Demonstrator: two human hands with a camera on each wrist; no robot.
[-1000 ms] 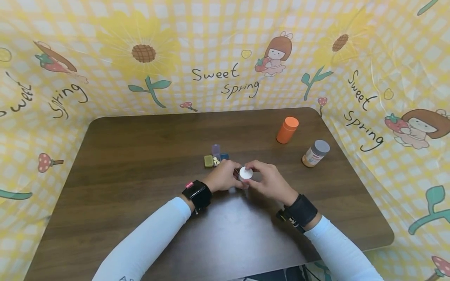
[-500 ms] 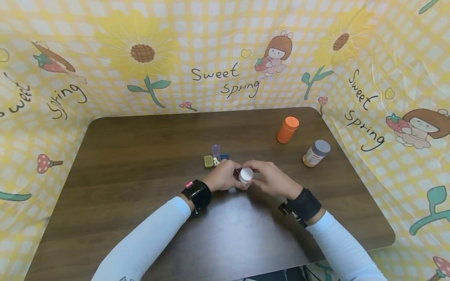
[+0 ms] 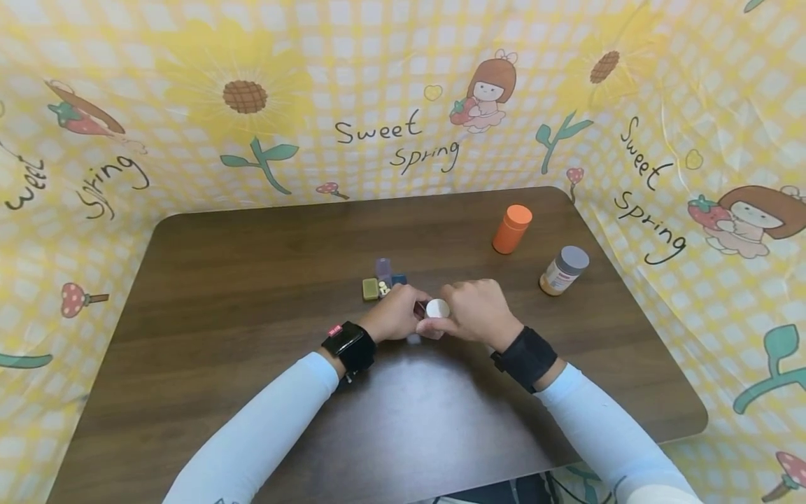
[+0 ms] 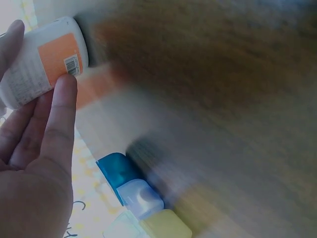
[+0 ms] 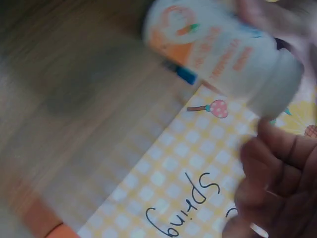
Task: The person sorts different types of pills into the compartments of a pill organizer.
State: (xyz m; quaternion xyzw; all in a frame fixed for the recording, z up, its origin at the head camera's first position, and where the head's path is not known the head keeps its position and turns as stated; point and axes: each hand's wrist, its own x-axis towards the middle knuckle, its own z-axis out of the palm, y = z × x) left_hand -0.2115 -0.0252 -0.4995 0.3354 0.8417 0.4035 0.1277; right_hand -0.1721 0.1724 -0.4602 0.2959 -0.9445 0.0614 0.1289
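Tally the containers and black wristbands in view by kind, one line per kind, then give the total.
Round containers: 3 (white plastic bottle with orange-patched label, orange cylindrical bottle, grey-lidded jar with white label)
Small multicoloured compartment boxes: 1
Black wristbands: 2
Total: 6

The left hand (image 3: pixel 397 312) and right hand (image 3: pixel 480 312) flank a white bottle cap (image 3: pixel 437 308).

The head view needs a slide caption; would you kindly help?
Left hand holding a bottle, right hand at its white cap, pillbox nearby.
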